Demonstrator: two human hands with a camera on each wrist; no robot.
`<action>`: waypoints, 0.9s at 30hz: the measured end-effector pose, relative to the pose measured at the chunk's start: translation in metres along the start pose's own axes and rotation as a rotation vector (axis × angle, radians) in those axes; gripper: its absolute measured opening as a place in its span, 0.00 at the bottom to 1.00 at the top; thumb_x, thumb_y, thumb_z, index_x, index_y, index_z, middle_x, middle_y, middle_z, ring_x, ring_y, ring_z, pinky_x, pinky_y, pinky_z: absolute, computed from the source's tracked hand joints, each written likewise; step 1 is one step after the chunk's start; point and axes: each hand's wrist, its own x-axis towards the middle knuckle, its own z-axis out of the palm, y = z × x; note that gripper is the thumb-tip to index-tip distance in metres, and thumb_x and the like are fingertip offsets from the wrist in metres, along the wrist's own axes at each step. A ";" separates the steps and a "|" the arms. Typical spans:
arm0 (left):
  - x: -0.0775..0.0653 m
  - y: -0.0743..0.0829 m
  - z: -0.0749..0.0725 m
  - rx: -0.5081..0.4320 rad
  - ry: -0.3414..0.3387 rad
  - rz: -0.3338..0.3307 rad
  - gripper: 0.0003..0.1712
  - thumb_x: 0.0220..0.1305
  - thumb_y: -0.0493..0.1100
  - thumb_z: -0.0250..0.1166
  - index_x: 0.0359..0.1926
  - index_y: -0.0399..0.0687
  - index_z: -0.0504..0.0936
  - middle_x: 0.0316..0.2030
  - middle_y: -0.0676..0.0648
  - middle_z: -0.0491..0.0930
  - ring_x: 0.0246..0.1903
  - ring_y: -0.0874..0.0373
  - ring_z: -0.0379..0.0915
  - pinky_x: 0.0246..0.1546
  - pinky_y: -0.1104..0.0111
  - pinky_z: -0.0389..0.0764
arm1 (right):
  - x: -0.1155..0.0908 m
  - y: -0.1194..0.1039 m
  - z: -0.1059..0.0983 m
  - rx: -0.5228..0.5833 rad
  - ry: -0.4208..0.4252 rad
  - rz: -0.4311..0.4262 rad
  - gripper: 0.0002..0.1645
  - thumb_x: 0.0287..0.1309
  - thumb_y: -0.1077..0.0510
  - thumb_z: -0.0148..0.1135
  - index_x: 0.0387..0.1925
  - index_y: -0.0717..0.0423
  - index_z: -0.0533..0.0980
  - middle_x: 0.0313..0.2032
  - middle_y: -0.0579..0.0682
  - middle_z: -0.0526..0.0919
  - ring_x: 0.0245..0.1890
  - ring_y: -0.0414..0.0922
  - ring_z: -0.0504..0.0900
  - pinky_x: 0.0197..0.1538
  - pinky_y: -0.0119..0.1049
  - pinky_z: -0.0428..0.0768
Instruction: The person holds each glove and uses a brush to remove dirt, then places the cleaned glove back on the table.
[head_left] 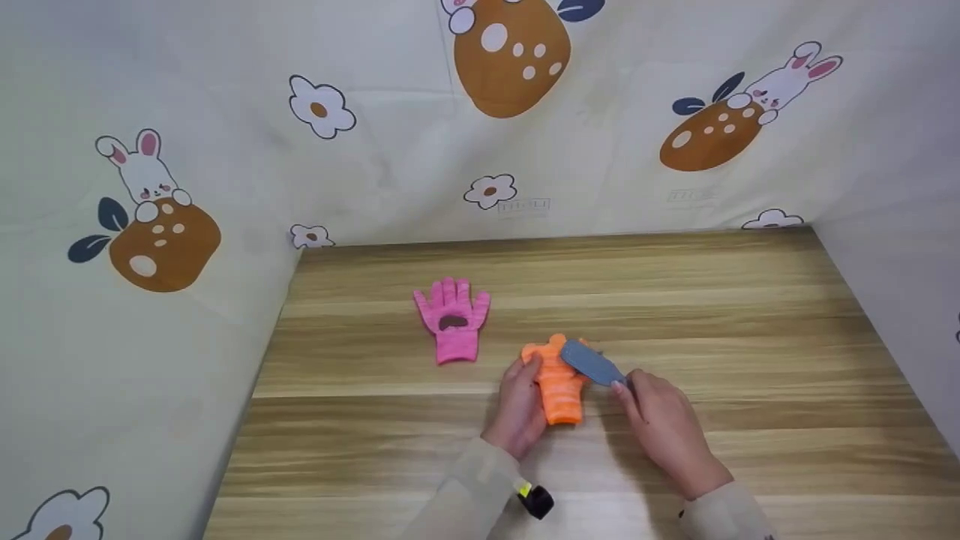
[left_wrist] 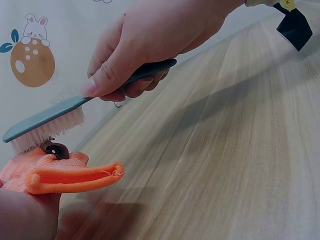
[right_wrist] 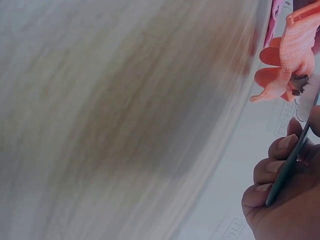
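An orange striped knit glove [head_left: 561, 397] is held up in my left hand [head_left: 519, 409], with the thumb on top and fingers underneath. My right hand [head_left: 667, 427] grips the handle of a grey-blue brush [head_left: 590, 362]. Its pale bristles [left_wrist: 70, 121] face down on the glove's palm, right at a dark patch [left_wrist: 56, 150] there. In the right wrist view the glove's orange fingers [right_wrist: 270, 77] spread out beside the brush head. To the left, a pink glove [head_left: 457, 345] lies flat on the table, fingers pointing away, a dark brown patch [head_left: 453, 322] on it.
The wood-grain table [head_left: 360, 435] reaches back to a pale cloth wall [head_left: 390, 157] printed with rabbits and flowers. Similar cloth hangs at the left and right sides. A small black device [head_left: 536, 501] sits by the left sleeve.
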 end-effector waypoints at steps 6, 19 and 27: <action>0.000 0.001 -0.001 0.006 0.020 0.002 0.26 0.81 0.43 0.44 0.71 0.31 0.62 0.63 0.36 0.76 0.59 0.51 0.77 0.62 0.57 0.79 | -0.001 0.003 -0.002 0.003 -0.027 0.032 0.20 0.76 0.42 0.49 0.38 0.53 0.74 0.25 0.46 0.70 0.27 0.43 0.68 0.33 0.37 0.66; -0.001 0.005 -0.001 -0.040 0.015 0.001 0.26 0.81 0.42 0.44 0.71 0.31 0.62 0.59 0.37 0.78 0.55 0.51 0.79 0.59 0.56 0.81 | -0.005 0.012 -0.002 0.001 -0.014 0.025 0.22 0.77 0.42 0.47 0.37 0.54 0.74 0.24 0.46 0.70 0.27 0.43 0.67 0.32 0.37 0.66; 0.000 0.006 -0.003 -0.002 0.025 -0.027 0.26 0.82 0.44 0.43 0.72 0.33 0.60 0.59 0.39 0.77 0.55 0.53 0.78 0.60 0.57 0.79 | -0.007 0.019 -0.003 -0.004 -0.031 0.051 0.22 0.76 0.41 0.48 0.38 0.54 0.74 0.25 0.47 0.70 0.27 0.44 0.68 0.32 0.36 0.66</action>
